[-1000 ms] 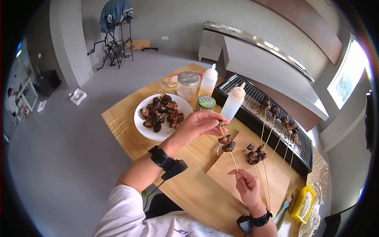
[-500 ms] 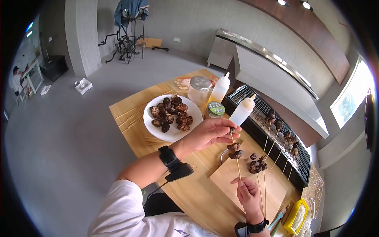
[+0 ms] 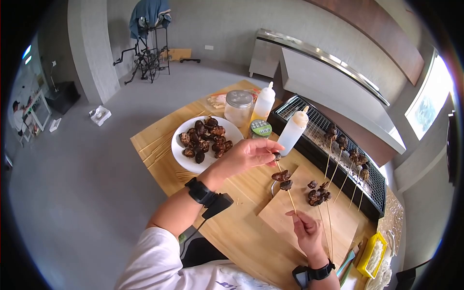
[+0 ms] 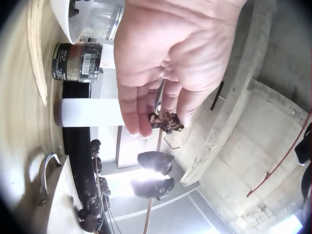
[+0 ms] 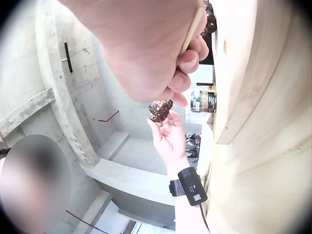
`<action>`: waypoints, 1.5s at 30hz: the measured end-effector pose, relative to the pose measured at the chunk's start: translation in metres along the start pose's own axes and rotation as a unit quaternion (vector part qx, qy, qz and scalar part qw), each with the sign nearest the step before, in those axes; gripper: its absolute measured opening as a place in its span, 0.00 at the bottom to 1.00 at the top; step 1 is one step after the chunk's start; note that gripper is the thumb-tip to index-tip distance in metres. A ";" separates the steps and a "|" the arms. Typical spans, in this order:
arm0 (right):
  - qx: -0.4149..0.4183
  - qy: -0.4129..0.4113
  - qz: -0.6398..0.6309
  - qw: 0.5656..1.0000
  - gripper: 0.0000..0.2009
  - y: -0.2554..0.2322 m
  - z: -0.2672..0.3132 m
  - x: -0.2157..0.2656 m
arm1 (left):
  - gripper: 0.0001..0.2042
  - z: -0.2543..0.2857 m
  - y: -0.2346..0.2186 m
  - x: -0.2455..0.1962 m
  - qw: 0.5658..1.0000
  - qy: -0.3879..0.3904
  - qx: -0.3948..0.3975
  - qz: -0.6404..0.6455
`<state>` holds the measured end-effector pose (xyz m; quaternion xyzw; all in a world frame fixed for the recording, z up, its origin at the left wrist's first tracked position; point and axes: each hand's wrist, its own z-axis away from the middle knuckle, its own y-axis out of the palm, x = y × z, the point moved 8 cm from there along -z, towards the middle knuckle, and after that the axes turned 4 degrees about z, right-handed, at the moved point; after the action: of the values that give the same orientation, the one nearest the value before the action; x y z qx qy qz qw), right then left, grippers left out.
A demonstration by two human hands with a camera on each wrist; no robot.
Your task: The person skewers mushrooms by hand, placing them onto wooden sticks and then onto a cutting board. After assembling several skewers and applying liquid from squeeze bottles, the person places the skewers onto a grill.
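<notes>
In the head view my left hand (image 3: 246,157) pinches a dark brown mushroom (image 3: 276,157) between thumb and fingers at the upper end of a thin wooden skewer (image 3: 292,202). Two more mushrooms (image 3: 281,176) sit lower on the stick, with a short gap below the pinched one. My right hand (image 3: 308,233) grips the skewer's lower part, fingers curled round it. The left wrist view shows the pinched mushroom (image 4: 167,123) at the fingertips, the stick running down from it. A white plate (image 3: 180,162) heaped with mushrooms (image 3: 205,137) stands beyond my left forearm.
Finished-looking skewers of mushrooms (image 3: 319,195) lie on a wooden board (image 3: 275,215). Several more rest across a black grill (image 3: 333,169). Two squeeze bottles (image 3: 293,131), a lidded glass jar (image 3: 239,108) and a green-topped jar (image 3: 261,128) stand behind my left hand. A yellow basket (image 3: 361,263) sits at right.
The head view swings a little and partly back. Both hands keep their holds, left on the top mushroom and right on the skewer, with little movement between them.
</notes>
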<state>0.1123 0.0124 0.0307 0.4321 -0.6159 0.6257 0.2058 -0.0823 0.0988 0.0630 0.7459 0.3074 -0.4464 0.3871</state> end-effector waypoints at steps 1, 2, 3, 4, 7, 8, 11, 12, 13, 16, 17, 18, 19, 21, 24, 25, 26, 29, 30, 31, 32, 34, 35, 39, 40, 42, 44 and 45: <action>0.000 0.001 -0.001 1.000 0.08 0.000 0.000 0.000 | 0.16 -0.001 -0.002 0.001 1.000 -0.002 0.000 0.000; -0.007 -0.007 0.009 1.000 0.08 0.000 0.000 0.001 | 0.15 -0.002 -0.003 0.001 1.000 0.007 0.010 -0.028; -0.014 -0.016 0.020 1.000 0.08 -0.001 -0.001 0.003 | 0.15 -0.002 -0.003 0.000 0.998 0.017 0.021 -0.055; -0.014 -0.015 0.020 1.000 0.08 -0.002 -0.001 0.005 | 0.15 -0.002 -0.004 -0.001 0.998 0.016 0.021 -0.055; 0.006 0.014 -0.014 1.000 0.08 -0.001 0.000 0.002 | 0.15 -0.001 -0.002 0.000 0.996 0.012 0.033 -0.082; 0.029 0.030 -0.090 0.995 0.09 0.003 0.000 -0.003 | 0.15 -0.002 -0.001 0.001 0.998 0.009 0.037 -0.054; 0.076 0.063 -0.209 0.973 0.11 0.008 0.002 -0.004 | 0.15 -0.002 0.004 -0.001 0.999 0.009 0.045 -0.021; 0.101 0.080 -0.249 0.960 0.13 0.010 0.003 -0.002 | 0.15 -0.002 0.006 -0.003 0.999 0.014 0.047 -0.015; 0.100 0.080 -0.251 0.960 0.13 0.007 0.003 0.000 | 0.15 -0.002 0.008 -0.003 0.999 0.013 0.048 -0.016; 0.142 0.137 -0.350 0.916 0.14 0.013 0.007 -0.002 | 0.15 -0.001 0.010 -0.007 0.998 0.031 0.059 0.005; 0.137 0.138 -0.357 0.914 0.13 0.012 0.007 -0.003 | 0.16 0.000 0.010 -0.009 0.997 0.049 0.062 -0.019; 0.133 0.138 -0.363 0.912 0.13 0.012 0.007 -0.005 | 0.16 0.000 0.010 -0.011 0.995 0.068 0.065 -0.042; 0.132 0.138 -0.363 0.912 0.13 0.013 0.007 -0.005 | 0.16 0.001 0.010 -0.013 0.995 0.068 0.065 -0.043; 0.102 0.075 -0.242 0.962 0.12 0.009 0.003 -0.001 | 0.16 0.002 0.009 -0.018 0.993 0.075 0.058 -0.072; 0.086 0.046 -0.172 0.980 0.10 0.009 0.003 -0.002 | 0.15 0.002 0.007 -0.015 0.994 0.040 0.049 -0.084; 0.086 0.047 -0.172 0.980 0.10 0.009 0.003 -0.002 | 0.15 0.002 0.007 -0.015 0.995 0.039 0.049 -0.084; 0.083 0.047 -0.167 0.981 0.10 0.008 0.002 -0.001 | 0.15 0.001 0.006 -0.014 0.994 0.034 0.046 -0.094; 0.072 0.038 -0.143 0.986 0.09 0.006 0.001 0.001 | 0.15 0.002 0.003 -0.014 0.994 0.034 0.012 -0.106; 0.064 0.030 -0.125 0.990 0.09 0.004 0.001 0.002 | 0.15 0.003 0.000 -0.016 0.993 0.040 -0.018 -0.107; 0.064 0.031 -0.126 0.990 0.09 0.006 0.001 0.002 | 0.15 0.002 -0.002 -0.015 0.993 0.039 -0.018 -0.106; 0.039 0.006 -0.092 0.995 0.10 0.004 0.000 0.005 | 0.16 0.002 -0.005 -0.011 0.992 0.024 -0.019 -0.119; 0.013 -0.020 -0.059 0.998 0.12 0.000 -0.001 0.008 | 0.16 0.001 -0.008 -0.009 0.991 0.009 -0.020 -0.131; 0.011 -0.031 -0.044 0.998 0.12 0.000 -0.001 0.010 | 0.16 0.001 -0.009 -0.007 0.992 -0.003 -0.023 -0.128; 0.059 0.023 -0.102 0.993 0.09 0.003 0.000 0.004 | 0.15 0.001 -0.011 0.000 0.995 -0.025 -0.021 -0.092; 0.060 0.023 -0.102 0.993 0.09 0.002 0.001 0.004 | 0.15 0.002 -0.011 0.000 0.995 -0.026 -0.022 -0.093; 0.102 0.085 -0.242 0.961 0.10 0.009 0.004 -0.002 | 0.15 0.001 -0.009 -0.001 0.999 -0.012 -0.009 -0.043; 0.110 0.090 -0.246 0.959 0.10 0.008 0.004 -0.001 | 0.14 0.001 -0.008 -0.001 0.999 -0.016 -0.006 -0.039; 0.120 0.097 -0.250 0.956 0.11 0.008 0.004 -0.001 | 0.14 0.002 -0.008 -0.001 0.999 -0.020 -0.004 -0.033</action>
<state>0.1074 0.0076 0.0245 0.5312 -0.3861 0.6621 0.3611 -0.0894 0.1014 0.0607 0.7247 0.3262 -0.4721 0.3814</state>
